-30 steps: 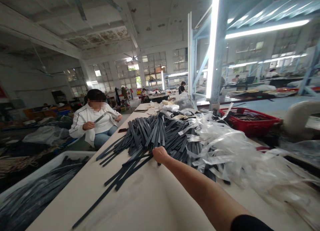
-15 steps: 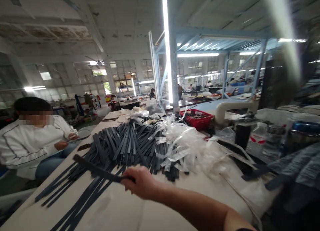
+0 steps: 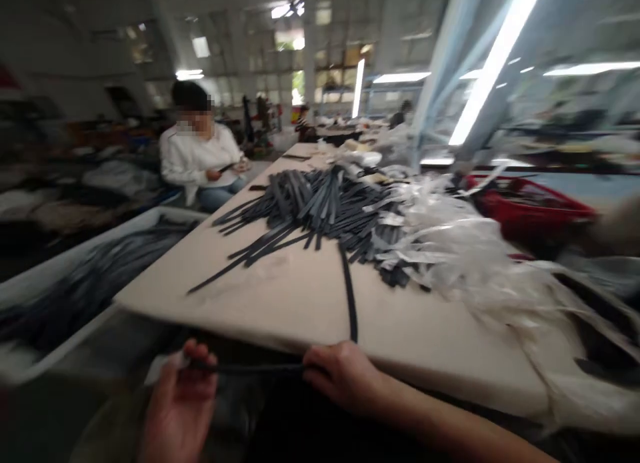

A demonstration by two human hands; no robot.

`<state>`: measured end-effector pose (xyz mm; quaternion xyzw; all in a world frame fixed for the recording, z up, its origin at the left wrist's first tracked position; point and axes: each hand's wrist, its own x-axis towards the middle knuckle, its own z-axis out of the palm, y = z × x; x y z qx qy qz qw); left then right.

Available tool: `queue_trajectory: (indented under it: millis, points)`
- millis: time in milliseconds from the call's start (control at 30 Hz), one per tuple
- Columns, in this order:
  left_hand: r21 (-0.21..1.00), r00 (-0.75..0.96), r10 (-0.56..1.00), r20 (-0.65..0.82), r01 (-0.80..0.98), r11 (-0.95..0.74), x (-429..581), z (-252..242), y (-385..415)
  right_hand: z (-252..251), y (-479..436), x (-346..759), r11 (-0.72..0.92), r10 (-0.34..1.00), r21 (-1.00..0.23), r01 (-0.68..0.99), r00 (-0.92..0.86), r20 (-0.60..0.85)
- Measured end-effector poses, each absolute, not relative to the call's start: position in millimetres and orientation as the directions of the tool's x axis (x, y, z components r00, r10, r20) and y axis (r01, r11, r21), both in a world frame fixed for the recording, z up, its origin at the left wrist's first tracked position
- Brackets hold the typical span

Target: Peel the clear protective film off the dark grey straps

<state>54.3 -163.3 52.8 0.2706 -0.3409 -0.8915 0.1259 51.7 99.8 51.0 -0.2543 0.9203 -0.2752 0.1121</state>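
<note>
A dark grey fabric strip (image 3: 260,369) is stretched between my two hands at the table's near edge. My left hand (image 3: 180,399) is closed on its left end, palm turned up, with a small white piece (image 3: 163,368) at the thumb that is too blurred to name. My right hand (image 3: 345,376) is wrapped round the strip farther right. From there a dark length (image 3: 349,289) runs back over the table to the pile of dark grey strips (image 3: 300,196). Whether that length belongs to the held strip I cannot tell.
White plastic strips and film (image 3: 450,236) lie right of the pile, before a red basket (image 3: 540,199). Left of the pale table (image 3: 300,289) stands a white bin (image 3: 145,219) holding dark strips. A person in a white top (image 3: 200,156) sits beyond it, holding something dark.
My right hand has come back from above the pile to the table's near edge with the strip. My left hand has come into view, holding the other end. The view has swung left and down.
</note>
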Motion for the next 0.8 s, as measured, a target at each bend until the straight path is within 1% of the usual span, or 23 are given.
queue_trajectory:
  millis: [33,100,167,233,300,367,433,533,633,800]
  points:
    - [0.628,-0.787,-0.432,-0.440,0.074,-0.775,63.2,50.3,-160.3,52.6,96.3,49.4,0.715,-0.556,-0.568,-0.407,-0.824,-0.110]
    - [0.574,-0.780,-0.423,-0.461,0.101,-0.813,70.3,44.7,-151.0,55.1,81.1,42.9,0.681,-0.634,-0.576,-0.452,-0.758,-0.155]
    - [0.540,-0.797,-0.407,-0.446,0.123,-0.833,71.0,37.8,-141.8,57.8,58.3,38.7,0.625,-0.710,-0.583,-0.519,-0.688,-0.150]
    - [0.522,-0.826,-0.369,-0.427,0.109,-0.846,72.0,30.9,-135.6,62.0,35.2,36.4,0.583,-0.751,-0.588,-0.560,-0.648,-0.127]
    - [0.517,-0.845,-0.339,-0.414,0.088,-0.851,73.9,25.2,-135.0,67.6,19.4,32.3,0.585,-0.747,-0.594,-0.552,-0.651,-0.131]
    - [0.523,-0.837,-0.356,-0.417,0.100,-0.846,74.7,20.5,-141.2,73.7,15.4,26.0,0.611,-0.705,-0.611,-0.503,-0.696,-0.132]
    - [0.528,-0.808,-0.394,-0.439,0.123,-0.840,73.7,16.3,-151.5,78.8,22.1,20.4,0.610,-0.659,-0.645,-0.459,-0.747,-0.091]
    - [0.520,-0.773,-0.408,-0.486,0.120,-0.846,71.0,10.0,-164.2,81.6,38.5,17.9,0.587,-0.628,-0.669,-0.457,-0.778,-0.019]
    - [0.500,-0.779,-0.382,-0.497,0.102,-0.860,69.0,4.1,-164.4,78.1,44.4,21.5,0.606,-0.643,-0.638,-0.475,-0.765,-0.040]
    - [0.487,-0.819,-0.338,-0.464,0.082,-0.869,68.8,-3.8,-150.4,67.7,32.3,24.6,0.682,-0.652,-0.523,-0.512,-0.749,-0.116]
